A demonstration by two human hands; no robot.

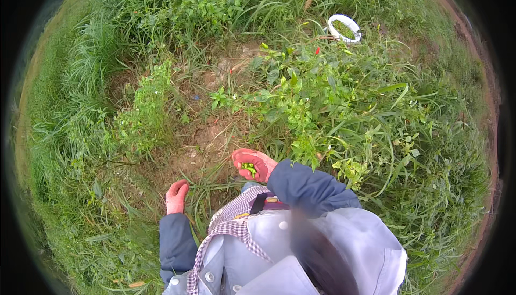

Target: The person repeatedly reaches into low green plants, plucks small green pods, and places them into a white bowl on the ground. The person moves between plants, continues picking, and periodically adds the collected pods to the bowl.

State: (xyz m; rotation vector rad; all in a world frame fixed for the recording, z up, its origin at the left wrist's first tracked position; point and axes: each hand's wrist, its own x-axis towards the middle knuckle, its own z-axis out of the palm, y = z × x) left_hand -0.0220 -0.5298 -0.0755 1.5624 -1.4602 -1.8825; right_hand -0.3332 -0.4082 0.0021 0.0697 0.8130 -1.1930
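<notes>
My right hand (pixel 254 165), in a reddish glove, is cupped around several green chili peppers (pixel 249 169) in front of my body. Lower and to the left, my left hand (pixel 176 196) hangs over the grass with its fingers curled; whether anything is between them cannot be told. Leafy pepper plants (pixel 298 113) grow just beyond my right hand, bearing green peppers and a red chili pepper (pixel 317 50). A white bucket (pixel 333 19) holding many small green peppers stands at the upper right, beyond the plants.
Bare soil (pixel 205 133) strewn with dry stalks and a few red bits runs ahead of my hands. Tall grass (pixel 96 53) grows at the left, and dense weeds (pixel 443 166) at the right. A small blue scrap (pixel 196 97) lies on the soil.
</notes>
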